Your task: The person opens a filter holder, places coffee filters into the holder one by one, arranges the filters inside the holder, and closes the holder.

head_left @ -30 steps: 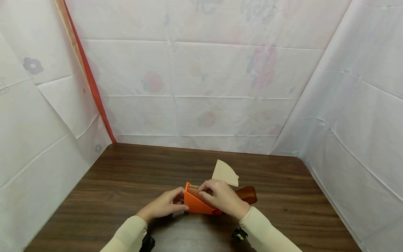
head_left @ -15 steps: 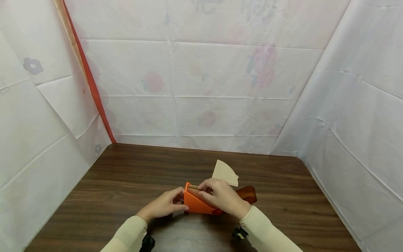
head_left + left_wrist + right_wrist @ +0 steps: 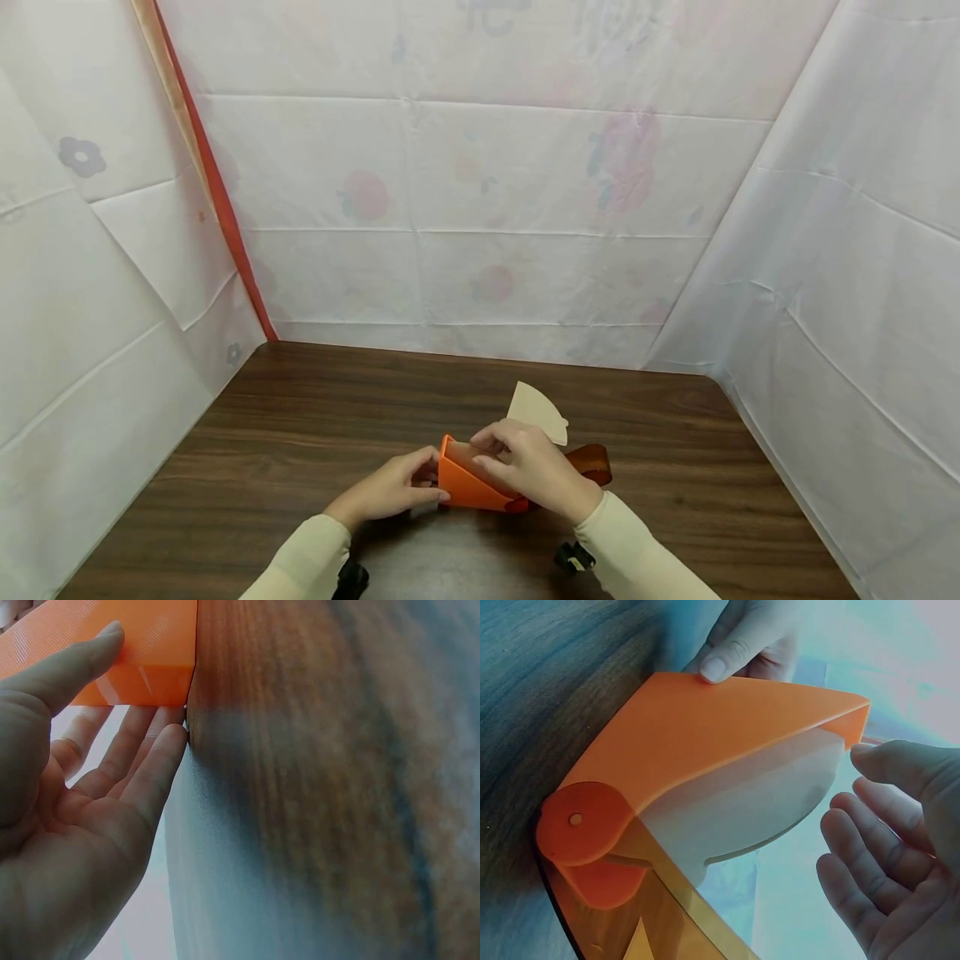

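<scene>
An orange wedge-shaped filter holder [image 3: 471, 488] stands on the table with a stack of paper coffee filters [image 3: 757, 795] inside. Its translucent amber lid [image 3: 590, 463] is swung out to the right on a round orange hinge [image 3: 585, 823]. My left hand [image 3: 393, 483] grips the holder's left end, thumb [image 3: 101, 656] on the front face and fingers behind. Above the holder's open side is my right hand [image 3: 531, 468]; the right wrist view shows its fingers loosely bent and apart from the filters, with nothing between them.
A loose fan-shaped paper filter [image 3: 536, 412] lies behind the holder, partly hidden by the right hand. The dark wood table [image 3: 337, 400] meets patterned white sheets [image 3: 450, 275] at the back and sides. Black wrist straps show at both sleeves.
My right hand has lifted slightly from the filters, and the tan edge seen behind the front filter no longer shows. The left hand and holder have stayed in place.
</scene>
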`<control>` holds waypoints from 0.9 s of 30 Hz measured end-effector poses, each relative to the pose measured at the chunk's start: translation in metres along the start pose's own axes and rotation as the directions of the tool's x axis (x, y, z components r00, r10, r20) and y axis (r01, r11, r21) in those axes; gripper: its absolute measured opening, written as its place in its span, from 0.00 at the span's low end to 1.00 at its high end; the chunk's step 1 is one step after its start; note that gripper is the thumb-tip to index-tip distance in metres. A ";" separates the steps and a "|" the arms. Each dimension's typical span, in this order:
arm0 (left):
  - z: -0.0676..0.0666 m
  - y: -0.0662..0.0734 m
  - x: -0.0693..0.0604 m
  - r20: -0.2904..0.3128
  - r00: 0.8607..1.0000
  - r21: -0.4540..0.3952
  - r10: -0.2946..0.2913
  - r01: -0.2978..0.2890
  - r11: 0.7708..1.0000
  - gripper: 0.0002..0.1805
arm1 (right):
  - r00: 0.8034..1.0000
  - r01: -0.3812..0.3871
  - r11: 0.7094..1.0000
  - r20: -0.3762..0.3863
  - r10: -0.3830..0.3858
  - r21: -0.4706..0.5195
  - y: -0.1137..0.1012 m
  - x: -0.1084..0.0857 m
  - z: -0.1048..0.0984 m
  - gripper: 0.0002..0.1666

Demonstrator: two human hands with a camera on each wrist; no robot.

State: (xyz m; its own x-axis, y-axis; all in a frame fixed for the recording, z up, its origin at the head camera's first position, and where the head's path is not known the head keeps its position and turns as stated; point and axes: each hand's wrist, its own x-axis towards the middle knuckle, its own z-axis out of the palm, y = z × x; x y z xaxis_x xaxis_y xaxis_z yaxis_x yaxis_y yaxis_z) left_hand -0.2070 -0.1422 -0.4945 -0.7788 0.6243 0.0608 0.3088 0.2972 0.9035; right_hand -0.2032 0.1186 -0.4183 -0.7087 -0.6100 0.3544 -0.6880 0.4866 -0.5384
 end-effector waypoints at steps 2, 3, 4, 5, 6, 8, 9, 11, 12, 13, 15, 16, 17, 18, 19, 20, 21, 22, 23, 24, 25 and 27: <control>0.000 0.000 0.000 0.001 1.000 -0.002 -0.001 0.001 1.000 0.15 | 1.000 0.001 1.000 -0.004 -0.001 -0.005 -0.001 0.000 -0.001 0.12; 0.000 0.000 0.000 0.002 1.000 -0.004 -0.003 0.003 1.000 0.16 | 1.000 0.003 1.000 -0.005 -0.003 -0.006 -0.001 0.000 -0.002 0.13; 0.000 0.000 0.000 0.003 1.000 -0.005 -0.004 0.004 1.000 0.16 | 1.000 0.004 1.000 -0.005 -0.004 -0.008 -0.002 0.000 -0.002 0.13; 0.000 0.000 0.000 0.003 1.000 -0.007 -0.005 0.005 1.000 0.16 | 1.000 0.008 1.000 -0.005 -0.008 -0.010 -0.002 -0.001 -0.003 0.14; 0.000 0.000 0.000 0.003 1.000 -0.007 -0.005 0.005 1.000 0.16 | 1.000 0.009 1.000 -0.007 -0.009 -0.015 -0.002 -0.001 -0.003 0.15; 0.000 0.000 0.000 0.004 1.000 -0.008 -0.004 0.004 1.000 0.16 | 1.000 0.017 0.999 -0.011 -0.018 -0.027 -0.001 -0.001 -0.004 0.17; 0.000 0.000 0.000 0.004 1.000 -0.006 -0.004 0.004 1.000 0.16 | 1.000 0.021 0.999 -0.013 -0.021 -0.035 -0.001 -0.001 -0.004 0.17; 0.000 0.000 0.000 0.002 1.000 -0.001 -0.005 0.005 1.000 0.16 | 1.000 0.027 0.999 -0.014 -0.027 -0.042 -0.001 -0.001 -0.005 0.19; 0.000 0.000 0.000 0.002 1.000 0.002 -0.006 0.006 1.000 0.16 | 0.999 0.028 0.999 -0.014 -0.029 -0.043 -0.001 -0.001 -0.006 0.19; 0.000 0.000 0.000 0.001 1.000 0.005 -0.006 0.006 1.000 0.16 | 0.999 0.030 0.999 -0.012 -0.031 -0.039 0.000 -0.001 -0.006 0.19; 0.000 0.000 0.000 -0.001 1.000 0.010 -0.005 0.005 1.000 0.16 | 0.999 0.031 0.999 -0.011 -0.032 -0.035 0.000 -0.001 -0.006 0.19; 0.000 0.001 0.000 0.000 1.000 0.012 -0.003 0.003 1.000 0.16 | 0.999 0.031 0.999 -0.010 -0.031 -0.029 0.000 -0.001 -0.007 0.19; 0.000 0.001 0.000 0.000 1.000 0.012 -0.002 0.002 1.000 0.16 | 0.999 0.031 0.999 -0.010 -0.031 -0.029 0.000 -0.001 -0.007 0.19; 0.000 0.001 0.000 0.000 1.000 0.014 -0.001 0.001 1.000 0.16 | 0.999 0.031 0.999 -0.010 -0.031 -0.025 0.000 -0.001 -0.008 0.19; 0.000 0.001 0.000 0.000 1.000 0.016 0.001 -0.001 1.000 0.16 | 0.999 0.030 0.999 -0.011 -0.030 -0.027 0.000 -0.001 -0.008 0.19; 0.000 0.001 0.000 0.000 1.000 0.016 0.001 -0.001 1.000 0.16 | 1.000 0.028 0.999 -0.009 -0.029 -0.032 -0.001 -0.001 -0.009 0.19; 0.000 0.001 0.000 0.000 1.000 0.017 0.000 0.000 1.000 0.16 | 1.000 0.027 0.999 -0.010 -0.027 -0.035 -0.001 -0.001 -0.010 0.19; 0.000 0.001 0.000 -0.001 1.000 0.017 0.000 0.000 1.000 0.16 | 1.000 0.027 0.999 -0.011 -0.027 -0.039 -0.001 -0.001 -0.011 0.19; 0.000 0.001 0.000 -0.001 1.000 0.018 0.000 0.000 1.000 0.16 | 1.000 0.025 0.999 -0.011 -0.026 -0.042 -0.002 -0.002 -0.012 0.19; 0.000 0.001 0.000 -0.002 1.000 0.020 0.001 -0.001 1.000 0.16 | 1.000 0.025 0.999 -0.012 -0.026 -0.044 -0.002 -0.002 -0.013 0.19; 0.000 0.001 0.000 -0.003 1.000 0.020 0.002 -0.002 1.000 0.16 | 1.000 0.025 0.998 -0.012 -0.026 -0.050 -0.003 -0.001 -0.014 0.19; 0.000 0.001 0.000 -0.004 1.000 0.019 0.005 -0.005 1.000 0.16 | 0.999 0.028 0.998 -0.015 -0.029 -0.057 -0.003 -0.001 -0.017 0.19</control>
State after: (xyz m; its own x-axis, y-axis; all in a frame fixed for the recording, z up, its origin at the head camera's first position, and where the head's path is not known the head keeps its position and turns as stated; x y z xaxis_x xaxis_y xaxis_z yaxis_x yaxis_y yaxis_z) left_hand -0.2069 -0.1420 -0.4937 -0.7794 0.6229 0.0668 0.3230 0.3082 0.8948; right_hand -0.2029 0.1283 -0.4039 -0.6907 -0.6144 0.3814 -0.7155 0.5040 -0.4838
